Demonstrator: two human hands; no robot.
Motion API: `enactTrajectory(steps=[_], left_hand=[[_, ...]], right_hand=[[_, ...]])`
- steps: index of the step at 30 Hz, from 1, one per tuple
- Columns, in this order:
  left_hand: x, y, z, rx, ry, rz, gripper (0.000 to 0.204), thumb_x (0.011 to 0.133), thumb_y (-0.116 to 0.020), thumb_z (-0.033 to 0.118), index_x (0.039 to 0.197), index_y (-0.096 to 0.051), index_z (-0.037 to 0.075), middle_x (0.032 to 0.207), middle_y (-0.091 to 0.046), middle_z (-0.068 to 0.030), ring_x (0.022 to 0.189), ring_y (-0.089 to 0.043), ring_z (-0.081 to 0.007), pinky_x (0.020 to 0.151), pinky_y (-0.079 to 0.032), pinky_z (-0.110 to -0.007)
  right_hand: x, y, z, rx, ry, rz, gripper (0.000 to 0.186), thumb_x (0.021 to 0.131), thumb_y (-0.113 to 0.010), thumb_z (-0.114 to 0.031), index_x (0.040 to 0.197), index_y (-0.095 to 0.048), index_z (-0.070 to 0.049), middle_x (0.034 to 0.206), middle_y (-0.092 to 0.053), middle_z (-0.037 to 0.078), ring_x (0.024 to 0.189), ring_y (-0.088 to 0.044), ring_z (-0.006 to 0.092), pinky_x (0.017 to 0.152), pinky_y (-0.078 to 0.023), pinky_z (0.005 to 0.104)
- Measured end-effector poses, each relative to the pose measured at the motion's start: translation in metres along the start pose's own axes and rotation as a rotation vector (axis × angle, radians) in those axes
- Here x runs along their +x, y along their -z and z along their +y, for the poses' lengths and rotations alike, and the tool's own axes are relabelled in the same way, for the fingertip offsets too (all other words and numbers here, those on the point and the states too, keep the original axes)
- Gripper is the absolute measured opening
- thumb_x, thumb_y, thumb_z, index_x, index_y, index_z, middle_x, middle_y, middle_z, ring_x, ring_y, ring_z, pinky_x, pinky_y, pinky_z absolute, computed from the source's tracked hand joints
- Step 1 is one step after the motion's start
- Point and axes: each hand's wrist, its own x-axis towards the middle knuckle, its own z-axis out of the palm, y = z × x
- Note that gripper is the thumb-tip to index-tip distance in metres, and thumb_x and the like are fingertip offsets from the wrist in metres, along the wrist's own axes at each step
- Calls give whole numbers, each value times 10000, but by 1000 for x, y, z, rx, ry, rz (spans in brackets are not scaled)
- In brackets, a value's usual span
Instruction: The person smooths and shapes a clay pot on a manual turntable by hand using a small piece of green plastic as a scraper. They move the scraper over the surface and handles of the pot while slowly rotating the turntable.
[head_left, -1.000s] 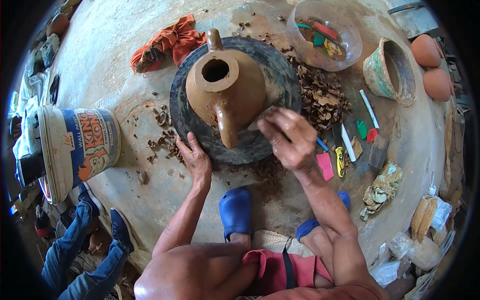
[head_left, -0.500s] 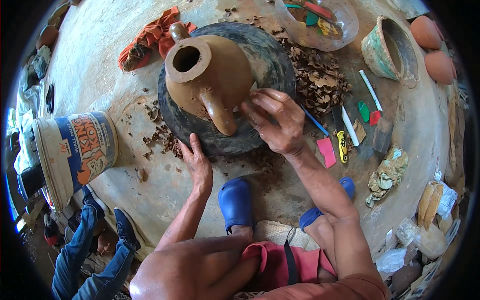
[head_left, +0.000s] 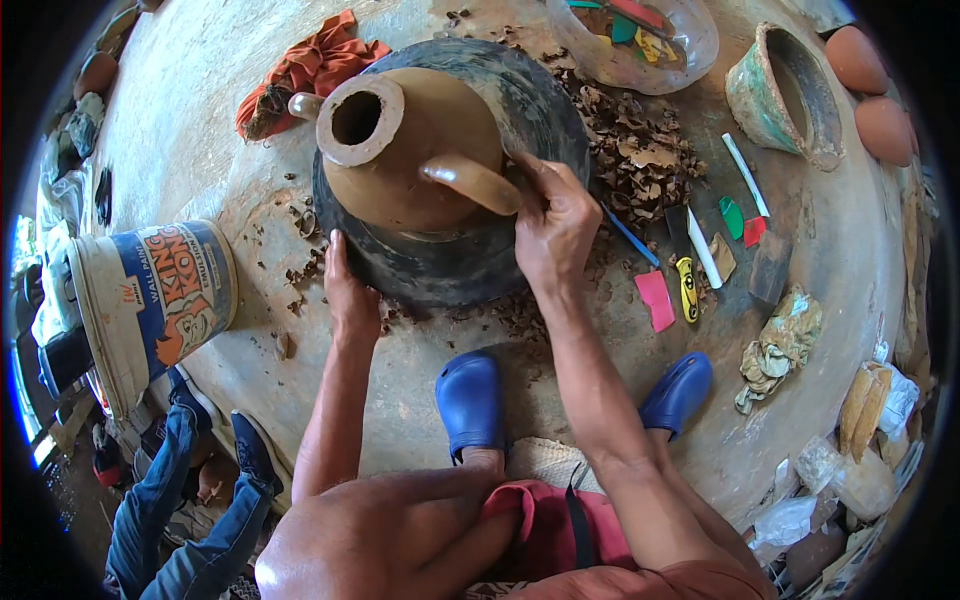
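Observation:
A brown clay pot [head_left: 430, 130] with a round open mouth stands on a dark round turntable [head_left: 420, 275]. Its front handle [head_left: 475, 183] points to the right, and its other handle [head_left: 305, 105] sticks out at the left. My left hand [head_left: 352, 295] is at the turntable's near-left edge, fingers stretched along the rim, holding nothing. Beside the pot's right side, close to the front handle's tip, is my right hand [head_left: 557, 215], its fingers curled together. Whatever they pinch is hidden behind the handle and the fingers.
Clay shavings [head_left: 645, 155] lie right of the turntable, near a yellow-handled knife [head_left: 686, 290], a pink scrap [head_left: 655, 302] and a blue stick [head_left: 632, 238]. An orange cloth [head_left: 320, 60], a clear basin [head_left: 680, 60], a green-stained pot [head_left: 760, 95] and a paint bucket [head_left: 160, 300] surround it.
The pot has turned counterclockwise, its front handle swinging to the right. My left hand has slid left along the turntable's edge; my right hand's fingers have curled in near the handle.

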Motion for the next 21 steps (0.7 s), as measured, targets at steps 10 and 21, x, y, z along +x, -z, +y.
enactTrajectory(steps=[10,21], left_hand=[[-63,-26,-27,-62,132,-6,551,1046,-505,593,1399,-480,172,1389,-584,-38,1126,-642,-207,823,-553,-429],[-44,-13,4,-82,150,55,428,963,-668,345,1340,-499,233,1117,-632,12,987,-633,-179,803,-500,-388]], right_hand=[[-46,-10,-60,227,-350,77,216,946,-686,35,1153,-745,32,888,-677,78,727,-655,123,657,-538,266],[14,17,-48,-133,291,110,249,880,-728,100,1101,-778,-2,981,-718,134,814,-720,227,707,-588,323]])
